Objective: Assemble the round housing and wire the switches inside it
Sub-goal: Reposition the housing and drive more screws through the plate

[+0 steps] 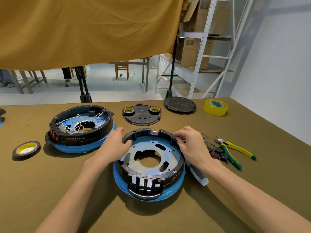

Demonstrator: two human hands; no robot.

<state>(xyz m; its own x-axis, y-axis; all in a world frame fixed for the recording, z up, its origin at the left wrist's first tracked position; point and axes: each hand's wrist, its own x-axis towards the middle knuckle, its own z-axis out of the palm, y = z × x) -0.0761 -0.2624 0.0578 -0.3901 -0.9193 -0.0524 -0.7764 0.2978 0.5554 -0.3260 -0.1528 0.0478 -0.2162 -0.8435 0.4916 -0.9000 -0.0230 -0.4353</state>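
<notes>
A round black housing with a blue film-covered metal plate inside lies on the table in front of me, its empty switch slots facing me. My left hand rests on its left rim, thumb inside the ring. My right hand pinches the far right rim with curled fingers. A second housing, wired with white leads and red switches, sits to the left. Loose red and black switches with wires lie right of my right hand.
Yellow-green cutting pliers and a grey screwdriver handle lie to the right. Black cover plates sit at the back, one bearing two tape rolls. Another tape roll lies far left, a yellow one back right.
</notes>
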